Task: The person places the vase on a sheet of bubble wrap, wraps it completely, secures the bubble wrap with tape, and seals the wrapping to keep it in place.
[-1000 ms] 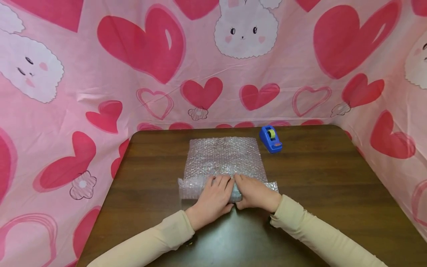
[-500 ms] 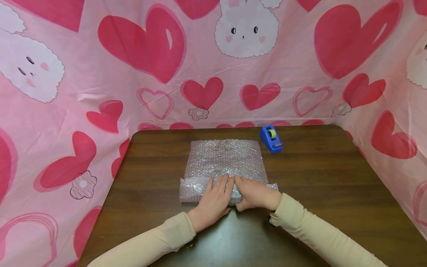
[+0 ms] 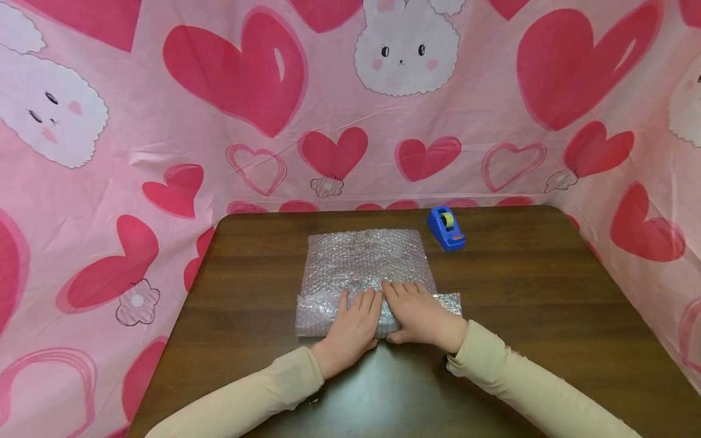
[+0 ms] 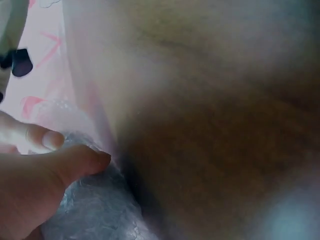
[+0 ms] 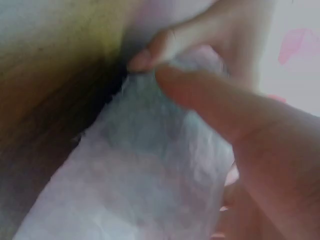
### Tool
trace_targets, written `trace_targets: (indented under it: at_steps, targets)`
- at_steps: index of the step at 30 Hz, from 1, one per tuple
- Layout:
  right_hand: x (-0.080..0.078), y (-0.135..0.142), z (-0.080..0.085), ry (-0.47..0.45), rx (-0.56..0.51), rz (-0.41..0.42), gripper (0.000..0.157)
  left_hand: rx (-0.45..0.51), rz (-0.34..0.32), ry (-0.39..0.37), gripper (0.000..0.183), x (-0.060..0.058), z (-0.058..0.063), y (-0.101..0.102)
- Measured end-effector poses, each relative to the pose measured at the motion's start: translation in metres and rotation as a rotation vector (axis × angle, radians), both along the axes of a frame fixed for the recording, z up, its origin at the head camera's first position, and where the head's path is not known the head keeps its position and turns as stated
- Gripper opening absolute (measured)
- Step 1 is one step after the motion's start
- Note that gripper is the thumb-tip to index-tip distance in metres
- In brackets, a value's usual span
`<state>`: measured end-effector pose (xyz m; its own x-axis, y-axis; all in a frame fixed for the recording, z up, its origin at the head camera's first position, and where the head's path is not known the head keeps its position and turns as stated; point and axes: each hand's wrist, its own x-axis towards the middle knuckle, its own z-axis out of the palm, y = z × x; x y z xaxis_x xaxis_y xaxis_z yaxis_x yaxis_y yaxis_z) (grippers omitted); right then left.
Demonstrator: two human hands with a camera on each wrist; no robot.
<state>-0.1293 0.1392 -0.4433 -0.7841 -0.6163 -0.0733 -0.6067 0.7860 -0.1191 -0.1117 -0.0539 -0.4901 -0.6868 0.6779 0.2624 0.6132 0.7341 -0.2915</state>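
A sheet of bubble wrap [image 3: 367, 255] is lying on the brown desk [image 3: 246, 274], to the left of the blue tape dispenser [image 3: 446, 236] and reaching nearer the person than it. The sheet's far part is spreading flat, its far corner sitting just beside the dispenser, while its near end is forming a thick folded roll on the dispenser's near side. Something pale blue-green is showing through that roll; the plastic is hiding what it is.

Both hands are resting on the roll, side by side. The left hand [image 3: 350, 331] is lying nearer the person than the dispenser and well to its left, fingers extended over the plastic. The right hand [image 3: 424, 313] is pressing down closer to the dispenser's near side, fingers straight and spreading a little. Each grip is staying apart rather than clamping, with the thumbs lying near each other along the roll's near face. A loose end of wrap is sticking out past the right hand, nearer than the dispenser. The dispenser is carrying a yellowish tape roll [image 3: 448, 219], and a pink heart-patterned cloth [image 3: 383, 115] is hanging behind it.
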Motion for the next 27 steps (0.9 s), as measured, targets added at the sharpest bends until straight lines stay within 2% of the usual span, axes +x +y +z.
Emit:
trace_targets:
  at_steps: [4,7,13,17,21,25,27]
  targets:
    - [0.015,-0.003,0.000,0.232,0.046,0.024,0.104,0.050,-0.001,-0.059,0.099,-0.005,0.000,-0.001]
    - [0.025,-0.005,-0.003,0.324,0.076,0.040,0.103,0.089,-0.009,-0.111,0.097,-0.007,0.001,-0.003]
    - [0.029,-0.006,-0.016,0.371,0.092,0.031,0.108,0.174,-0.056,-0.224,0.094,-0.009,0.006,-0.004]
    - [0.026,-0.005,-0.023,0.428,0.069,0.032,0.105,0.196,-0.076,-0.251,0.092,-0.012,0.009,-0.004]
    - [0.022,-0.003,-0.027,0.451,0.034,0.038,0.096,0.207,-0.065,-0.314,0.096,-0.013,0.012,-0.003]
    - [0.019,-0.003,-0.027,0.411,0.007,0.038,0.093,0.199,-0.029,-0.386,0.111,-0.012,0.015,-0.003]
    - [0.018,-0.003,-0.026,0.400,0.007,0.038,0.091,0.201,-0.017,-0.402,0.110,-0.014,0.016,-0.003]
